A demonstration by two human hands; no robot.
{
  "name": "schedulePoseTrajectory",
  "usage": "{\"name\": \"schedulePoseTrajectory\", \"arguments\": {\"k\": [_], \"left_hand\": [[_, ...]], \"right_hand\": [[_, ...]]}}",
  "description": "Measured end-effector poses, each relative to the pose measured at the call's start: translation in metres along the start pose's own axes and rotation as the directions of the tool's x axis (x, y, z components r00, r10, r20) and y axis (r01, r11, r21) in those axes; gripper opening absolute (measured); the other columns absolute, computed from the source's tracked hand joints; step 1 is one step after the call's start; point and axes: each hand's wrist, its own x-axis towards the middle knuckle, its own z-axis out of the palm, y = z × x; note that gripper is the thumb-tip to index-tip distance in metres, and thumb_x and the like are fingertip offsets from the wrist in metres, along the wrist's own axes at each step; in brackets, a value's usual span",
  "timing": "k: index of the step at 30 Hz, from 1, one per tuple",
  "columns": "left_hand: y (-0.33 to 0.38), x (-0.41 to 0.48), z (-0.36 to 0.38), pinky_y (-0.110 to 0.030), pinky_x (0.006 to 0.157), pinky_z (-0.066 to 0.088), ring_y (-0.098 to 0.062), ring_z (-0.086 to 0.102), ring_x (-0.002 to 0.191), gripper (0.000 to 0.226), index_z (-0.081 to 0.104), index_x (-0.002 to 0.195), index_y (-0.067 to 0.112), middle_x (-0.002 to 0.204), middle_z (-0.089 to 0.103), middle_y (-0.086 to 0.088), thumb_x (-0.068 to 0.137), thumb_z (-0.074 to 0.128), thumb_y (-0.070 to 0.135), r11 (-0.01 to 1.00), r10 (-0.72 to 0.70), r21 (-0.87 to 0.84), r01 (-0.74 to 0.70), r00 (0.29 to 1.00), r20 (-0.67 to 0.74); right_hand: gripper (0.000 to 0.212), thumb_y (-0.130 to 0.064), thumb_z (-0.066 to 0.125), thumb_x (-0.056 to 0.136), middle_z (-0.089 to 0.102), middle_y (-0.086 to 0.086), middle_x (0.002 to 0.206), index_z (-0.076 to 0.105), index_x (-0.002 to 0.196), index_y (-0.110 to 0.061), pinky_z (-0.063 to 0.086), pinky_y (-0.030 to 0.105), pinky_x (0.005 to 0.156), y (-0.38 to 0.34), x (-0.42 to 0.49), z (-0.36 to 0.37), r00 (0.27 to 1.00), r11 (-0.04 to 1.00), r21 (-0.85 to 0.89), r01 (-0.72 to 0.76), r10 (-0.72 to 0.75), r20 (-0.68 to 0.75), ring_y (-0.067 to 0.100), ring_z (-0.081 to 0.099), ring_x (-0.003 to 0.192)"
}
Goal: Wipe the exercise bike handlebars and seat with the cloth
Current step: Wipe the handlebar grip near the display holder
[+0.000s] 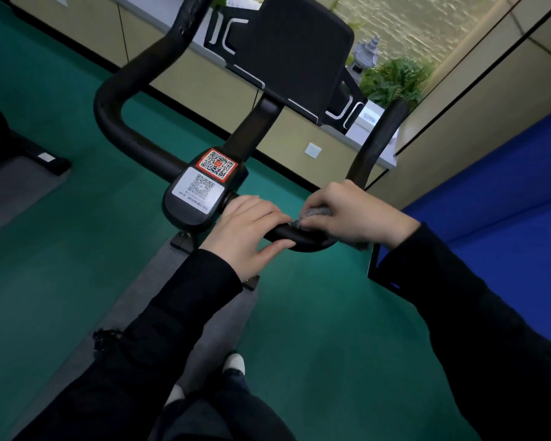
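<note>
left grip: my left hand, laid on the near crossbar of the handlebars, just right of the centre housing; fingers lie over the top, thumb sits under the bar, so it clasps the bar
right grip: my right hand, clamped on the cloth, fingers curled down over it where the bar bends up to the right
cloth: grey and bunched, pressed between my right palm and the bar; one fold shows above my knuckles, a corner hangs below the bar under my wrist
cloth to grips: inside the right grip; its near edge lies just beside my left fingertips, touching or a hair apart, I cannot tell which
handlebars: black loop; the left horn curves up and away, the right horn rises beyond my right grip
centre housing: black, carries a white sticker and above it a red sticker, both with square codes
console: dark panel on the stem, tilted, well beyond both grips
floor: green; a grey mat runs under the bike, a blue mat lies to my right
shoe: light toe, below my left forearm
background: stone lantern beside plants, behind the console
</note>
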Motion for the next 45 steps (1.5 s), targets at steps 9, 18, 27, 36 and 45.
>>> {"name": "schedulePoseTrajectory", "arguments": {"k": [9,18,27,36,45], "left_hand": [[0.002,0.001,-0.001,-0.032,0.092,0.034,-0.027,0.061,0.088,0.032,0.069,0.097,0.010,0.091,0.066,-0.001,0.083,0.064,0.038,0.999,-0.032,0.002,0.032,0.999,0.013],[0.004,0.001,-0.002,-0.032,0.091,0.034,-0.027,0.061,0.086,0.029,0.069,0.096,0.011,0.091,0.066,-0.001,0.083,0.065,0.036,0.999,-0.033,0.011,0.033,0.999,0.016],[0.006,0.002,-0.003,-0.030,0.092,0.032,-0.026,0.061,0.087,0.029,0.069,0.097,0.011,0.091,0.066,0.000,0.082,0.066,0.036,0.998,-0.055,0.014,0.054,0.998,0.021],[0.023,0.005,0.012,-0.035,0.101,0.032,-0.026,0.062,0.082,0.042,0.071,0.092,0.011,0.085,0.064,-0.002,0.083,0.057,0.049,0.972,-0.074,0.217,0.092,0.993,-0.090],[0.028,0.003,0.028,-0.034,0.098,0.033,-0.023,0.061,0.082,0.032,0.071,0.098,0.015,0.086,0.063,0.001,0.085,0.059,0.042,0.969,-0.003,0.245,0.024,0.996,-0.085]], "right_hand": [[0.012,-0.020,0.066,0.086,0.070,-0.002,0.088,0.072,0.096,-0.018,0.052,0.030,0.081,0.002,0.020,-0.023,0.966,0.979,-0.181,0.094,-0.045,0.256,0.016,0.064,0.088],[0.011,-0.023,0.065,0.090,0.069,-0.002,0.081,0.070,0.095,-0.014,0.051,0.021,0.068,0.004,0.029,-0.022,0.926,0.990,-0.110,0.087,-0.039,0.375,0.015,0.063,0.077],[0.012,-0.013,0.063,0.090,0.069,0.005,0.091,0.071,0.097,-0.007,0.043,0.027,0.085,0.029,-0.023,0.019,0.941,0.973,-0.081,0.214,-0.228,-0.251,0.021,0.054,0.093],[0.029,0.005,0.063,0.086,0.064,0.003,0.116,0.065,0.114,0.000,0.046,0.026,0.093,0.005,-0.031,0.131,0.227,0.854,0.484,0.190,0.442,-0.868,0.019,0.053,0.105],[0.028,0.004,0.058,0.090,0.064,0.005,0.120,0.065,0.116,-0.003,0.044,0.028,0.099,0.009,-0.013,0.119,0.152,0.657,0.690,0.305,0.681,-0.716,0.018,0.055,0.115]]}}
